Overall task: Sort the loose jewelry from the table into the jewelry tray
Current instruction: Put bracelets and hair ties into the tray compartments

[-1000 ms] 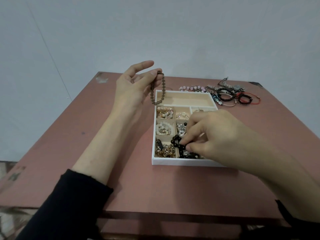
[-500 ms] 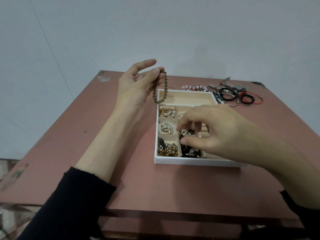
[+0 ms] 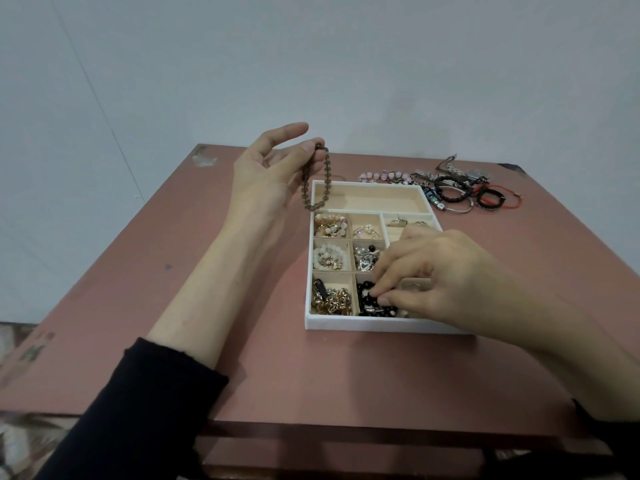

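A white jewelry tray (image 3: 363, 322) with several compartments sits in the middle of the table. My left hand (image 3: 266, 174) is raised at the tray's far left corner and pinches a brown beaded bracelet (image 3: 317, 178) that dangles over the tray's edge. My right hand (image 3: 429, 282) reaches into the tray's near compartments, its fingertips pinching black beads (image 3: 369, 301) in the near middle compartment. Gold chains (image 3: 330, 301), white beads (image 3: 327, 258) and silver pieces (image 3: 365, 259) fill other compartments. The long far compartment (image 3: 377, 199) holds nothing.
Loose jewelry lies behind the tray at the far right: a pink bead bracelet (image 3: 384, 176), black bracelets (image 3: 453, 194), a red cord bracelet (image 3: 509, 199) and silver pieces (image 3: 450, 164). The reddish table (image 3: 242, 341) ends near a grey wall.
My right hand lifted slightly, then went back down onto the black beads in the near compartment. My left hand kept the brown bracelet raised in about the same place.
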